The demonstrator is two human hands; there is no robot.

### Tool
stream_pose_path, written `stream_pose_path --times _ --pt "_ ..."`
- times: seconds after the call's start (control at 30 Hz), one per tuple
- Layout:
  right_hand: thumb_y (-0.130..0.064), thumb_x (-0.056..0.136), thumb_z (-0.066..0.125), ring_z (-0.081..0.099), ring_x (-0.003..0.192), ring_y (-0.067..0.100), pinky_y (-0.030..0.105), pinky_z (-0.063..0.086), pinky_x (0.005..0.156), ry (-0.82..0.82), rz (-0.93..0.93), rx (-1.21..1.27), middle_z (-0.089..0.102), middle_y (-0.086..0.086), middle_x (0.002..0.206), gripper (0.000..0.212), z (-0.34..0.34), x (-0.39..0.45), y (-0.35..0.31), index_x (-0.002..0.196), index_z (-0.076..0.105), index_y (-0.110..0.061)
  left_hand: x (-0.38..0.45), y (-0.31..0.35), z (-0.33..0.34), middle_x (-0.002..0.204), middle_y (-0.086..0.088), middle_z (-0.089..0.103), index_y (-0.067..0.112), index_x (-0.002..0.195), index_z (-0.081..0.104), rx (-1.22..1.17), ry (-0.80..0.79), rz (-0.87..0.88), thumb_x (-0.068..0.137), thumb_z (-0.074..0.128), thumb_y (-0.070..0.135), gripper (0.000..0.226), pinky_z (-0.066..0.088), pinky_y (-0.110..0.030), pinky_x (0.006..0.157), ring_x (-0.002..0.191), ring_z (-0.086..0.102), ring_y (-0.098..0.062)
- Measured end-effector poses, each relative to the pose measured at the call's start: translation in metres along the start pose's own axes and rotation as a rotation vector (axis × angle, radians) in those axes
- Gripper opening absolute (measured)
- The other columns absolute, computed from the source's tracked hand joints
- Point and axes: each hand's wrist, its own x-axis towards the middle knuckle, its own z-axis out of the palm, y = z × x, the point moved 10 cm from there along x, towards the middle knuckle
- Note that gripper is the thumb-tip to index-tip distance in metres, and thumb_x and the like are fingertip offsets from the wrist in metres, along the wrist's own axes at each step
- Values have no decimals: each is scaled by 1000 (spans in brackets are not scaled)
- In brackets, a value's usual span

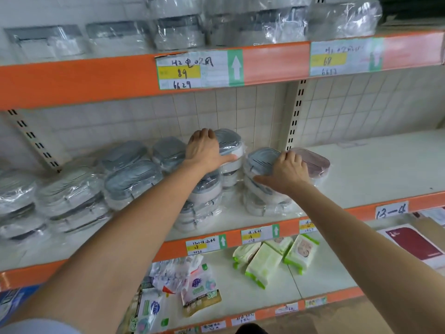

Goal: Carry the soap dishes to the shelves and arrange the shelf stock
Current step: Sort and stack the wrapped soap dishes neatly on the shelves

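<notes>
Soap dishes (226, 150) in plastic wrap stack on the middle shelf (361, 169); our left hand (207, 150) and right hand (286, 172) each clasp a top one. We read "89" and "6629" on a tag (180, 71) above.

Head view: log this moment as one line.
left hand grips top dish | right hand grips grey dish | pink dish behind | middle shelf

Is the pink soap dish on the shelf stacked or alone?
Cannot tell: the pink soap dish sits beside the grey stack, and the right hand hides what lies beneath.
</notes>
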Motion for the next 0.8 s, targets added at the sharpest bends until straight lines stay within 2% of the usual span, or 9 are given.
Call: stream_pose_path --times 0.17,0.37,0.47,0.57,0.7,0.8 --pt "-73 76 54 26 137 32 41 25 112 -24 -29 33 27 17 148 109 -4 -3 -1 146 16 1 -9 12 -9 145 -17 37 -4 142 32 -35 71 103 86 56 59 87 29 -35 111 133 36 -29" --pt "-58 87 53 34 131 28 39 27 109 115 -241 9 38 10 143 77 -36 -16 -29 141 31 -8 -22 33 -23 145 -12 39 1 141 36 -80 93 233 92 56 44 69 34 -37 106 130 38 -27" --pt "-52 87 56 35 130 26 40 28 106 109 -302 -18 40 8 139 71 -40 -26 -38 140 34 -10 -34 46 -20 143 -10 40 2 140 38 -157 51 299 91 59 38 64 35 -37 105 130 38 -26" --pt "-48 87 58 35 129 27 40 29 105 66 -314 -15 42 10 138 66 -41 -38 -39 137 38 -9 -48 55 -18 137 -10 45 2 135 44 -197 14 345 89 61 33 59 40 -41 100 128 40 -26" --pt "-41 88 61 37 128 27 36 37 97 -92 -311 36 43 11 136 61 -43 -57 -35 135 40 -7 -68 68 -20 131 -10 49 1 128 50 -169 -46 422 89 61 28 48 38 -35 97 122 45 -26" --pt "-38 88 62 39 127 27 36 38 96 -226 -306 55 46 11 133 57 -43 -73 -29 132 43 -7 -85 73 -17 132 -10 46 3 129 49 -143 -201 468 89 58 27 47 40 -39 98 123 42 -25"
